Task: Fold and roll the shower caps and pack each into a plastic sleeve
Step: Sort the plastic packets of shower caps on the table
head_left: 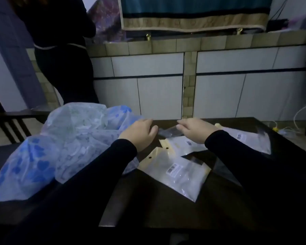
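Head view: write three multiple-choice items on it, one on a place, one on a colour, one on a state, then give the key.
1. Where is the heap of shower caps?
A. at the left of the table
B. on the tiled counter
C. on the floor

2. What colour is the print on the nearest cap?
A. red
B. blue
C. green

3. What does the right hand do?
A. lies flat on the table
B. pinches a clear sleeve
C. holds a cable

Key: 1 A, the heap lies beside the left hand on the dark table; 2 B, blue shapes show on it; 3 B, thumb and fingers close on the film's edge.
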